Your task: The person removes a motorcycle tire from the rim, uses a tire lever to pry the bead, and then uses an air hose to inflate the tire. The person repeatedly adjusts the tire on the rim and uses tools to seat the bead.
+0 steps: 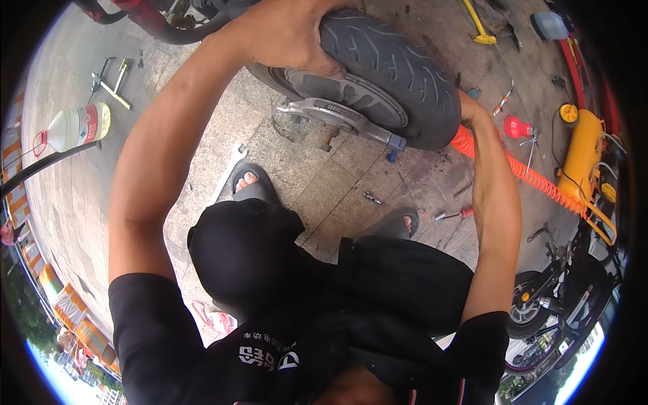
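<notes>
My left hand grips the upper left side of a black scooter tire, its thumb lying along the rim. My right hand holds the tire's right side, with most fingers hidden behind it. The wheel's hub faces down toward me, with a metal arm, a bolt and nut and a blue fitting on its lower side. An orange coiled hose runs from near my right hand. A large wrench lies by my sandaled left foot.
Red-and-black vehicle parts stand at the top left. A yellow compressor, red funnel-shaped object and scattered tools are at the right, above a parked scooter. A clear jug and T-handled tools lie left, near striped barriers.
</notes>
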`<act>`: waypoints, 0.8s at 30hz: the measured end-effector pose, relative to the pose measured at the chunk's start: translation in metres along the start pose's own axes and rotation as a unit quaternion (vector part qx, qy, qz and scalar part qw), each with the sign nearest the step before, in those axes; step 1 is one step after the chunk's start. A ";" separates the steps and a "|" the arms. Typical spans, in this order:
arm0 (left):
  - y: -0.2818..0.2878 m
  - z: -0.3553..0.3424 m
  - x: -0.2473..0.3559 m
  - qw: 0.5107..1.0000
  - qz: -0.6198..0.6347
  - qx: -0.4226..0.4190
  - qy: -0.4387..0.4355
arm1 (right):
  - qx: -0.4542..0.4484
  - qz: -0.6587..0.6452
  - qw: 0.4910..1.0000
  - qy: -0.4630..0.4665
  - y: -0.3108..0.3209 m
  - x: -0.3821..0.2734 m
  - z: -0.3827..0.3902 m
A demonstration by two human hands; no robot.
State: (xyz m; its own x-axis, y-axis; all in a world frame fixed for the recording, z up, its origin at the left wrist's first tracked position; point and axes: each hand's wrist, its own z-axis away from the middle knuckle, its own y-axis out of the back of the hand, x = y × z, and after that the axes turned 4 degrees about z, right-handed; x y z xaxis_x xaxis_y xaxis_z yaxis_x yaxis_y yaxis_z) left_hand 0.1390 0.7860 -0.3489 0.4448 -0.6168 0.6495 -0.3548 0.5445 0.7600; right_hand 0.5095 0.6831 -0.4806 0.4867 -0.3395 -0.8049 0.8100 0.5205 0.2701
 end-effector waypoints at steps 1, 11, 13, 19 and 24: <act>0.001 -0.003 0.001 1.000 -0.003 -0.006 -0.007 | 0.006 -0.009 1.000 0.002 -0.002 0.003 0.000; 0.004 -0.024 0.008 1.000 0.010 -0.024 0.001 | 0.042 -0.079 0.996 -0.024 0.002 0.026 -0.003; 0.006 -0.026 0.011 0.999 -0.002 -0.030 0.018 | 0.047 -0.080 0.995 -0.027 0.001 0.023 -0.004; 0.003 -0.023 0.010 1.000 -0.008 -0.019 0.004 | 0.062 -0.076 0.995 -0.033 0.005 0.031 -0.009; -0.008 -0.019 0.005 1.000 -0.010 0.027 -0.011 | 0.091 -0.041 0.994 -0.052 0.013 0.021 -0.015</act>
State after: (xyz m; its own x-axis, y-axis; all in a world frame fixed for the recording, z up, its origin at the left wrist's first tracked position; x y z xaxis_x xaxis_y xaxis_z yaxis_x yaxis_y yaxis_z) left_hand 0.1599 0.7889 -0.3521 0.4351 -0.6394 0.6340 -0.3899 0.5009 0.7727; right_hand 0.5256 0.6946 -0.5023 0.4405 -0.4587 -0.7717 0.8893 0.3410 0.3049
